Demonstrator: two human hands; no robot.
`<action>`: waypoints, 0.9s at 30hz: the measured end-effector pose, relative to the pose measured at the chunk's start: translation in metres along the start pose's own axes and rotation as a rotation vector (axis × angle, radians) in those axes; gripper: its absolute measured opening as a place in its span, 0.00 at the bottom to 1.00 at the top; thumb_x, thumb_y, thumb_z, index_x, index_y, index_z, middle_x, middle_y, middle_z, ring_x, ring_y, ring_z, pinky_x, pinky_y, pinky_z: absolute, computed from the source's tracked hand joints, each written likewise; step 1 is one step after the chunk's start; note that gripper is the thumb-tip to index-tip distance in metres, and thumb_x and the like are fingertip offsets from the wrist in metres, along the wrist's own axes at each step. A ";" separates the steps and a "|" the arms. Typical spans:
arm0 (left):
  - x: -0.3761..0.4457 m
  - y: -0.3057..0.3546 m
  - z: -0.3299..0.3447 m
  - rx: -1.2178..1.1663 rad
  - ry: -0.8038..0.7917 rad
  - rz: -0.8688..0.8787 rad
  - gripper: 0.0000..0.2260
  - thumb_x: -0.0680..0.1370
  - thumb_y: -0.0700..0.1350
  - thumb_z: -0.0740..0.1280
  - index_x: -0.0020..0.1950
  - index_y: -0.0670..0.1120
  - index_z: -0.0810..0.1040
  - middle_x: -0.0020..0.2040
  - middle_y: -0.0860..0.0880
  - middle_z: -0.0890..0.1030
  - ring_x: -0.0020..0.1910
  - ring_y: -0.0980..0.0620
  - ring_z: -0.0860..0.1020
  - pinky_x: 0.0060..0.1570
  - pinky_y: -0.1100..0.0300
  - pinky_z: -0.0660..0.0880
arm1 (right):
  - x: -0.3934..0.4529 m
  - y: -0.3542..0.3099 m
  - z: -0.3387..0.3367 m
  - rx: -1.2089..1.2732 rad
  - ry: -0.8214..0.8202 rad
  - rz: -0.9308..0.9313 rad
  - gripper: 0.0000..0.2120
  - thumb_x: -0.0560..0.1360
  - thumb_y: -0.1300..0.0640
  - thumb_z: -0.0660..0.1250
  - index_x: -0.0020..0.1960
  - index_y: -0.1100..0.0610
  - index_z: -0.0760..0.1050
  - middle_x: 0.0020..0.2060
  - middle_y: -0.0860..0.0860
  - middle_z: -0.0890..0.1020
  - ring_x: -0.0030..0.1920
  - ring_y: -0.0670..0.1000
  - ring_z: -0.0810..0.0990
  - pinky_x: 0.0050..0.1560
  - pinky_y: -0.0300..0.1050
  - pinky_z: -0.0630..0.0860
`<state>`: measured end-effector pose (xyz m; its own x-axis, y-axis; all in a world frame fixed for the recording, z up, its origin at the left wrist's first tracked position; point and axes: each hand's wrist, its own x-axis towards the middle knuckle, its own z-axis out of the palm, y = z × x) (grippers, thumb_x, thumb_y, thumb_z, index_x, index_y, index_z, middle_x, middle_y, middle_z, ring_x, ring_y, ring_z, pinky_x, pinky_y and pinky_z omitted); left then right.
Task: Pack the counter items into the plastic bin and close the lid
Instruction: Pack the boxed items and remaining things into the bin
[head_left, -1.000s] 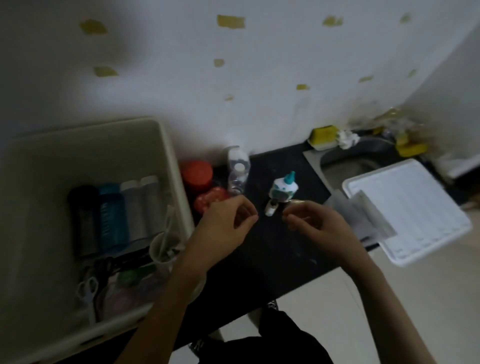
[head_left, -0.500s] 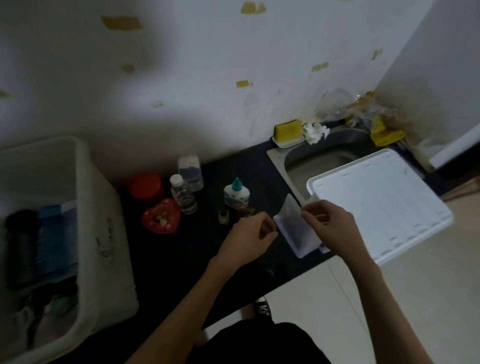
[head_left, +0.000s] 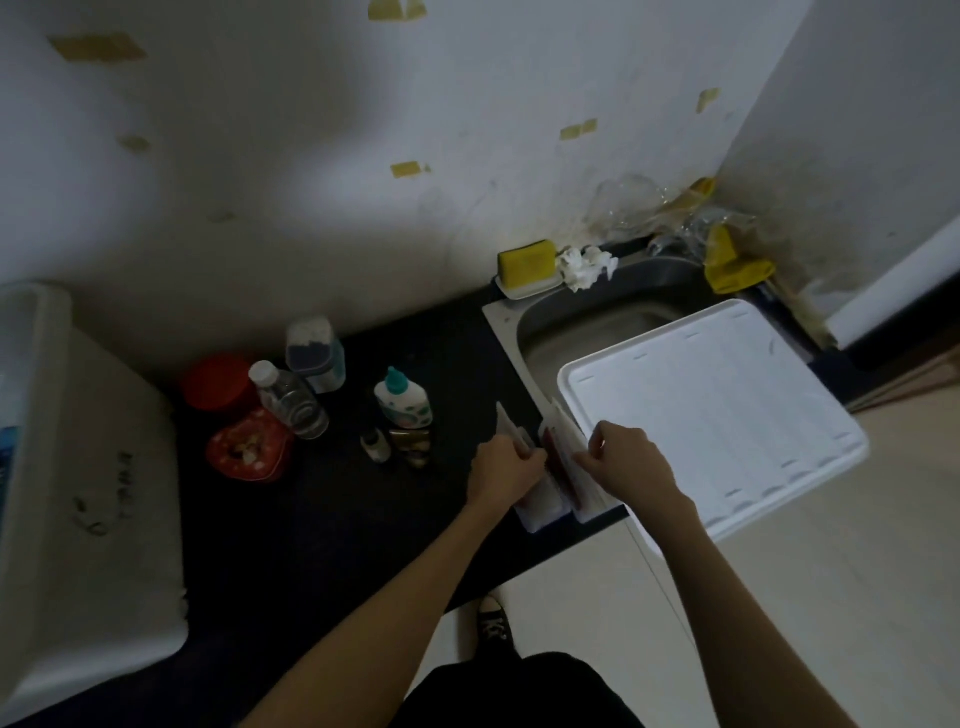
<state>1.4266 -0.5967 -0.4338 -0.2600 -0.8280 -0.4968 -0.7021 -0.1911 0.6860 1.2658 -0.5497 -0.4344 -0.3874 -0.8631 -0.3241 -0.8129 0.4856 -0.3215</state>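
White packets pinched by left hand and right hand.

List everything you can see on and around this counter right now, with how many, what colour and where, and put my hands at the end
plastic bin: one, white, far left on the counter
round lid jar: one, red, by the wall near the bin
heart-shaped tin: one, red, in front of the jar
water bottle: one, clear, tilted beside the tin
clear container: one, dark contents, by the wall
squeeze bottle: one, white with teal cap, mid counter
small vials: two, dark, in front of the squeeze bottle
flat packets: a small stack, white, at the counter's front edge
bin lid: one, white, over the sink
sponge: one, yellow, behind the sink
left hand: holds the packets
right hand: holds the packets
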 end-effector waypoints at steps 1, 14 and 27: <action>0.000 0.001 0.001 0.006 0.006 -0.004 0.13 0.78 0.49 0.66 0.34 0.47 0.76 0.33 0.50 0.79 0.33 0.57 0.77 0.30 0.66 0.71 | 0.001 0.001 0.000 -0.016 -0.006 -0.037 0.10 0.76 0.47 0.67 0.44 0.53 0.72 0.40 0.52 0.80 0.40 0.52 0.80 0.44 0.47 0.79; -0.053 0.070 -0.121 -0.082 0.061 0.221 0.13 0.80 0.50 0.65 0.50 0.40 0.80 0.41 0.46 0.84 0.36 0.55 0.83 0.39 0.60 0.82 | -0.030 -0.087 -0.125 0.237 0.017 -0.385 0.06 0.77 0.54 0.67 0.45 0.56 0.75 0.35 0.49 0.81 0.30 0.42 0.80 0.28 0.31 0.72; -0.175 0.023 -0.352 -0.069 0.411 0.339 0.11 0.80 0.44 0.64 0.44 0.39 0.79 0.34 0.45 0.83 0.29 0.52 0.81 0.29 0.66 0.76 | -0.103 -0.314 -0.173 0.409 0.049 -0.750 0.05 0.76 0.56 0.68 0.43 0.56 0.76 0.34 0.53 0.84 0.28 0.48 0.81 0.31 0.32 0.77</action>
<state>1.6896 -0.6416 -0.1440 -0.1734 -0.9849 -0.0019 -0.5750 0.0997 0.8121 1.4856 -0.6373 -0.1466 0.1641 -0.9766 0.1392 -0.6443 -0.2130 -0.7345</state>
